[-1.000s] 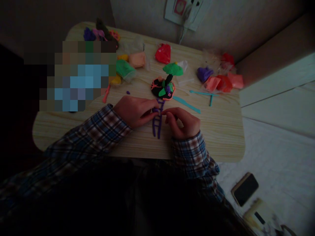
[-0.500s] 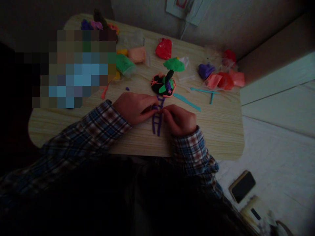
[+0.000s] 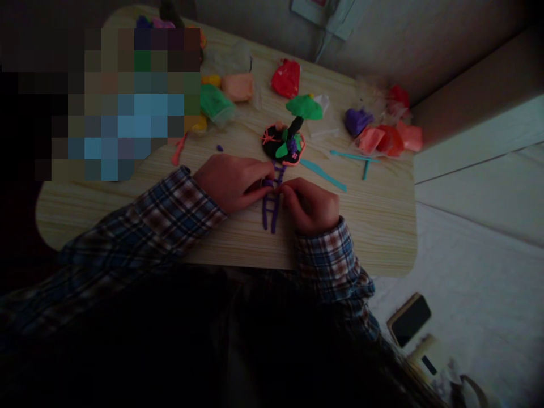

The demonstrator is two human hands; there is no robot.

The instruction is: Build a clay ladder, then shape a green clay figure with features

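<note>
Left of centre in the frame lies a coral tool, then the left hand, thumb and fingers near the purple ladder, which lies mid-frame just below a black-based tree model. Next, the right hand bends its fingers toward it (whether either hand grips it, I cannot tell). Right of centre lies a teal knife.
</note>
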